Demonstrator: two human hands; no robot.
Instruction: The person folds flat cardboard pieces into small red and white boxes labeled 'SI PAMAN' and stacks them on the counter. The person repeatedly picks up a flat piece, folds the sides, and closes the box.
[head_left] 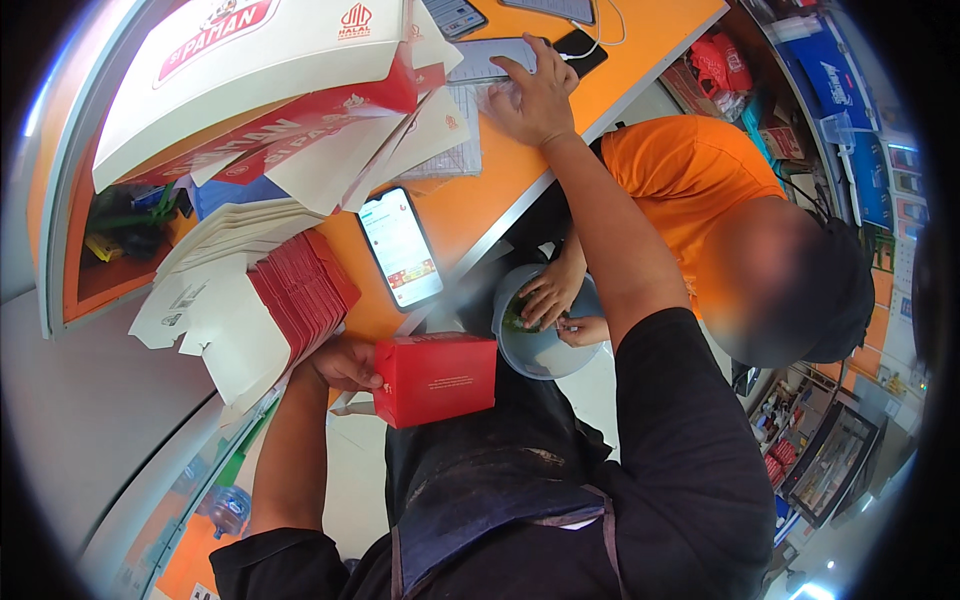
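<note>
My left hand (343,364) holds a folded red cardboard box (437,378) by its left side, just below the edge of the orange table (470,205). My right hand (533,98) reaches far across the table with fingers spread, pressing on a sheet of paper (455,155) beside a grey tablet-like device (490,58). A stack of flat red-and-white box blanks (262,300) lies on the table next to my left hand.
A lit phone (401,247) lies face up on the table. Large white-and-red cartons (240,70) are piled at the back left. Another person in an orange shirt (690,170) sits opposite, both hands in a grey bowl (540,345) of greens. Shelves stand at the right.
</note>
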